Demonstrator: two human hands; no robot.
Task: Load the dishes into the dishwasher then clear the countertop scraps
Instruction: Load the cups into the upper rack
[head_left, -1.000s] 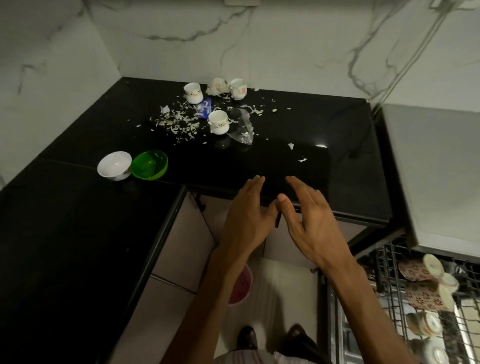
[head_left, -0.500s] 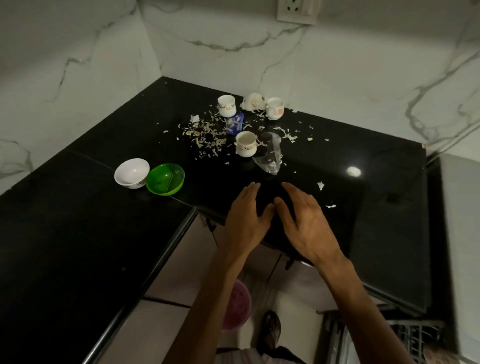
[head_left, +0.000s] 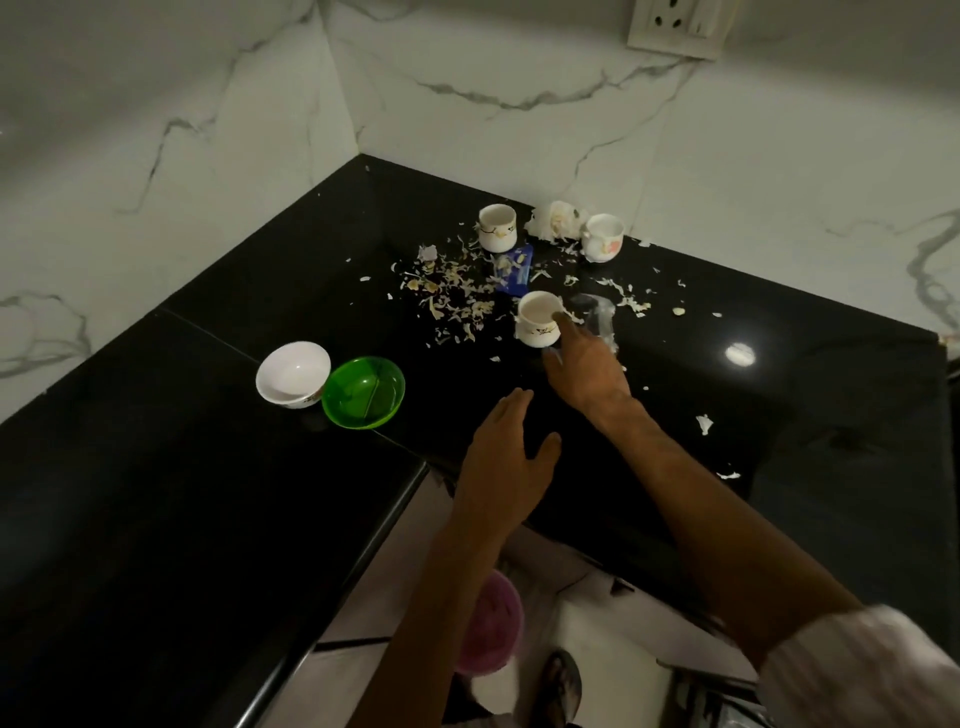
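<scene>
Right hand (head_left: 584, 364) stretched forward over the black table (head_left: 208, 467), fingers extended and loosely spread, fingertips touching the rim and right side of the nearest cup (head_left: 539, 326); hard to tell whether any finger hooks the cup, no firm grip visible. Clear plastic bag (head_left: 597, 319) just beyond that hand, partly hidden by it. Left hand (head_left: 506, 462) lower and nearer the body, flat and relaxed with thumb apart, hovering by the table's front edge, holding nothing. Scattered pale scraps (head_left: 452, 296) ahead and left of the right hand's fingertips, thinner bits to its right (head_left: 704, 423). Blue wrapper (head_left: 514, 270) just past the nearest cup. Two more cups farther ahead near the wall, one left (head_left: 497, 227), one right (head_left: 602, 244), with a crumpled white wad (head_left: 555, 221) between them. Well left of the left hand, white bowl (head_left: 292, 373) touching green bowl (head_left: 362, 392). Below both forearms, pink bin (head_left: 491, 623) on the floor.
</scene>
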